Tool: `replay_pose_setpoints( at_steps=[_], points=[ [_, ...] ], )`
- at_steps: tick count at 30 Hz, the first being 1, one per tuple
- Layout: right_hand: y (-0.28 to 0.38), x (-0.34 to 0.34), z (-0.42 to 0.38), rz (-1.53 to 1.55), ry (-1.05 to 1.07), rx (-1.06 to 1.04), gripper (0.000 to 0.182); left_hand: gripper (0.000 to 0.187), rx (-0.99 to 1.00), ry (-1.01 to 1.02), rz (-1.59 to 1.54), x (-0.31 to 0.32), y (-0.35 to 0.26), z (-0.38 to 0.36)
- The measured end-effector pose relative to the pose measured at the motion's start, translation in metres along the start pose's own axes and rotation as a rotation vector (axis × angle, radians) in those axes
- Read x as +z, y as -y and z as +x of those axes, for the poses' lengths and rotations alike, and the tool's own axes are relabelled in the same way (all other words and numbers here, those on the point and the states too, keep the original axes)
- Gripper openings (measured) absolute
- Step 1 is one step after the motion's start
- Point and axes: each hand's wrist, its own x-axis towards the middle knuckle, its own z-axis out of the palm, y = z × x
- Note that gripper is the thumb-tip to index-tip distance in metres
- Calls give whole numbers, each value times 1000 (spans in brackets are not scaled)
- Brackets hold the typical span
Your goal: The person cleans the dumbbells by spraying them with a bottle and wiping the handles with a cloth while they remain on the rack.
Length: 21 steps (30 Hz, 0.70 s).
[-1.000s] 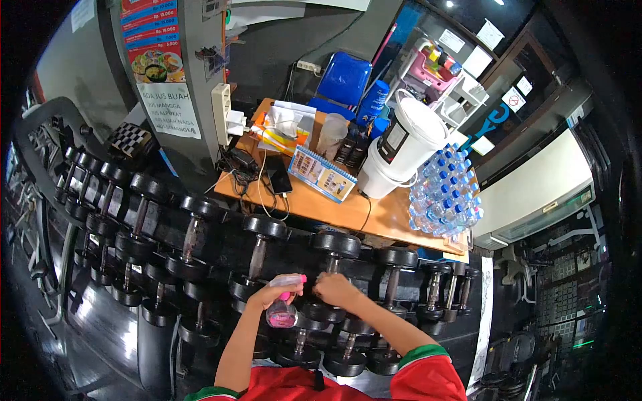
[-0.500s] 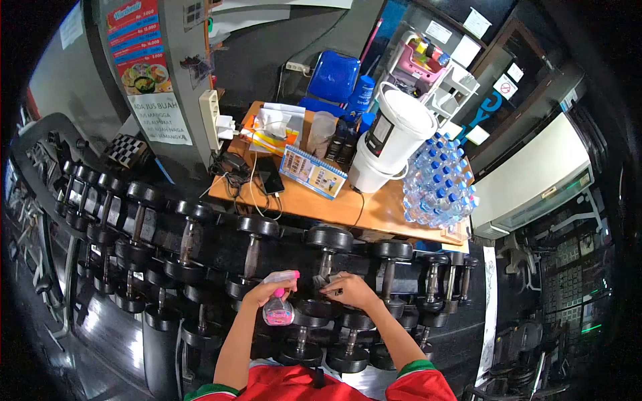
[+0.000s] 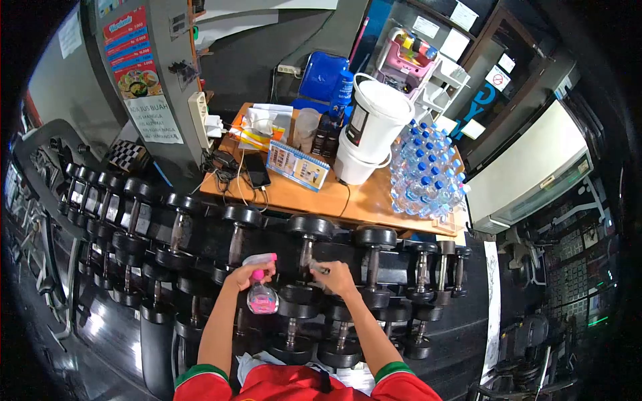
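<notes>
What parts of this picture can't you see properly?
Head view only:
- What the right hand presses on the dumbbell handle: the fingers cover it.
- The spray bottle label in the left hand: too small.
- Small print on the poster: too small.
- The phone screen: dark, partly under cables.
- The person's body: cut off by the bottom edge.

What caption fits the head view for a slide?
Left hand holds a pink spray bottle while right hand rests on a dumbbell handle on the rack.
</notes>
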Motion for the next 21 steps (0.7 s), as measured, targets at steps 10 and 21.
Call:
replay_pose_setpoints(
  at_steps=[10,21],
  points=[
    [4,0,17,162,-200,-5,24,21,48,-15,-42,3,-1,-1],
    [11,7,-3,-326,48,-19,30,19,-24,45,-77,-1,-5,1]
  ],
)
